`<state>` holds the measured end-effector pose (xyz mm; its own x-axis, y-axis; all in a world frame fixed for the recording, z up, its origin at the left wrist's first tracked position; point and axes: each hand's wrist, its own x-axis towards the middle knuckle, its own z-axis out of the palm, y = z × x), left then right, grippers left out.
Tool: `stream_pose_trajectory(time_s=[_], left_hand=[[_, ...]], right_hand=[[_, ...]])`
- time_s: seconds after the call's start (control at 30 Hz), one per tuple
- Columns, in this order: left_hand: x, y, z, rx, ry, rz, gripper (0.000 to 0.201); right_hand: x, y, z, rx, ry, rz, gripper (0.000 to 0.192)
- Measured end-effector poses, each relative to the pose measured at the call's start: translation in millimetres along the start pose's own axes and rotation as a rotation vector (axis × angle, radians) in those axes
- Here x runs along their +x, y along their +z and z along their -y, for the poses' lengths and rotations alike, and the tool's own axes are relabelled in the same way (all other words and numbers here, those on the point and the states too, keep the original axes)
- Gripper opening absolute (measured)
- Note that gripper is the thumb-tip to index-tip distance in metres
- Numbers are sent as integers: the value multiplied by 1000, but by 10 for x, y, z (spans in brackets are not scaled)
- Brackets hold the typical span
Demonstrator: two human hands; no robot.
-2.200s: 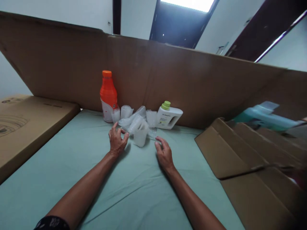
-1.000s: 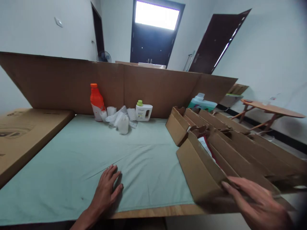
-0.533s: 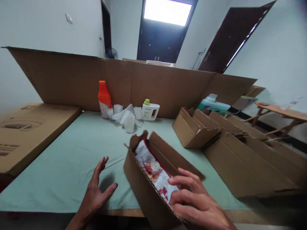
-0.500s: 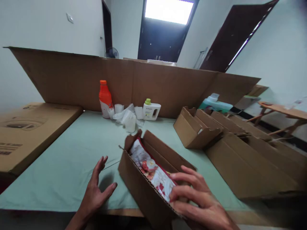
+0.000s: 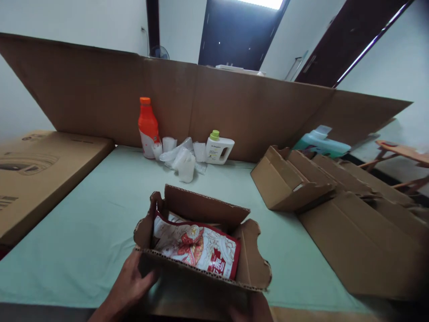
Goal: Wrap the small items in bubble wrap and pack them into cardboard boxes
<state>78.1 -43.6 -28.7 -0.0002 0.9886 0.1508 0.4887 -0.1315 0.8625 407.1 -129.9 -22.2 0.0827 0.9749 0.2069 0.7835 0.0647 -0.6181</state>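
An open cardboard box [image 5: 197,279] with cut-out end walls stands near the table's front edge, its open top tilted towards me. Inside lies a white and red printed pouch [image 5: 197,246], its shiny front facing up. My left hand [image 5: 134,281] grips the box's lower left corner, thumb along the front and fingers partly hidden by the end wall. Under the lower right corner, my right hand [image 5: 253,308] is closed on the box; it is dark, blurred and mostly hidden.
Along the back panel [image 5: 234,107] stand an orange bottle [image 5: 149,127], crumpled white plastic packaging [image 5: 182,161] and a white jug [image 5: 219,150] with a green cap. Several cardboard boxes [image 5: 348,232] and a teal bottle [image 5: 321,143] are on the right. A large flat carton [image 5: 56,174] lies left.
The box has turned so that its long side faces me. My right hand has left the pouch and moved down to the box's lower right. My left hand has closed on its left corner.
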Motion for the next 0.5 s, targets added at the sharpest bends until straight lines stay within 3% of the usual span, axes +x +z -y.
stream_pose_trajectory(time_s=[0.07, 0.17, 0.33, 0.5], left_hand=[[103, 32, 1, -23, 15, -12, 25], [455, 120, -55, -70, 55, -22, 26], [1119, 293, -87, -152, 72, -75, 52], [1206, 304, 134, -165, 61, -18, 56]], right_hand=[[243, 107, -8, 29, 24, 18, 45], [857, 111, 43, 143, 45, 43, 38], [1808, 175, 79, 411, 68, 107, 51], [1960, 315, -163, 569, 34, 139, 57]])
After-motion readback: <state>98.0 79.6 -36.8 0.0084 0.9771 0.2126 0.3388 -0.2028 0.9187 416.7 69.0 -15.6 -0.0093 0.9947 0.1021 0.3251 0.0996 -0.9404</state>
